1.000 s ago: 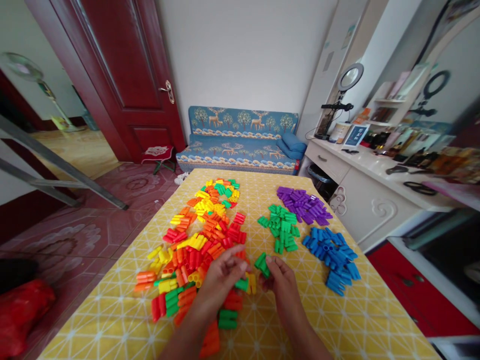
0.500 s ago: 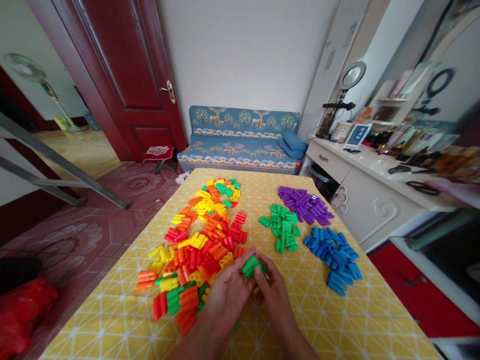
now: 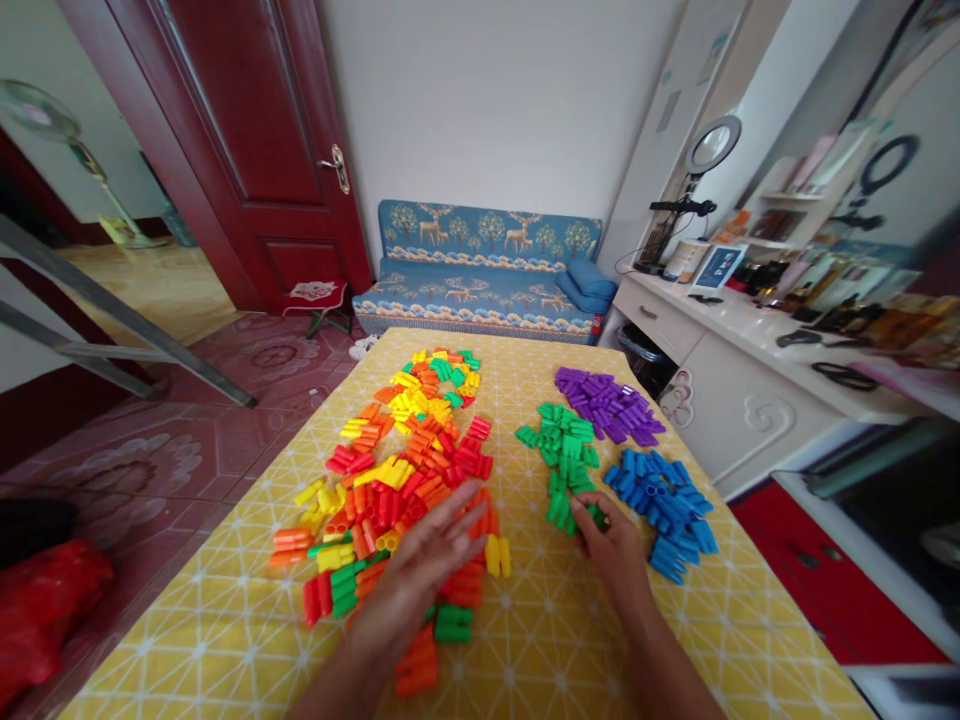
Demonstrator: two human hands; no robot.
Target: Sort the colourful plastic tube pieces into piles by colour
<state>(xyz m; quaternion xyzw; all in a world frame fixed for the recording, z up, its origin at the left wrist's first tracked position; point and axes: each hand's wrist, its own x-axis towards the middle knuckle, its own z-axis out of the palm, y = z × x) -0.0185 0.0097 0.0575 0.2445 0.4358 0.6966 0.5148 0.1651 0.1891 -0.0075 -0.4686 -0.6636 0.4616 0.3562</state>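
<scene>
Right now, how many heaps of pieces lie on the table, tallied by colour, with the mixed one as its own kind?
Purple heap: 1
Green heap: 1
Blue heap: 1
Mixed heap (red, orange, yellow, green), loosely spread: 1
Total: 4
Overlap rules out a sure count within them.

- A blue sofa (image 3: pixel 480 285) with deer and trees on it stood against the wall (image 3: pixel 495 100), a plain blue cushion (image 3: pixel 590 280) at its right end.
- A dark red door (image 3: pixel 255 130) had a metal handle (image 3: pixel 337 168).
- A small red stool (image 3: pixel 319 296) stood near the door.
- A standing fan (image 3: pixel 41 110) was beyond the doorway.
- A grey metal frame (image 3: pixel 142 322) leaned in from the left.
- A red plastic bag (image 3: pixel 56 605) lay at lower left.
- A white dresser (image 3: pixel 750 370) held a ring light (image 3: pixel 712 145) and blurred bottles (image 3: pixel 847 280).
</scene>
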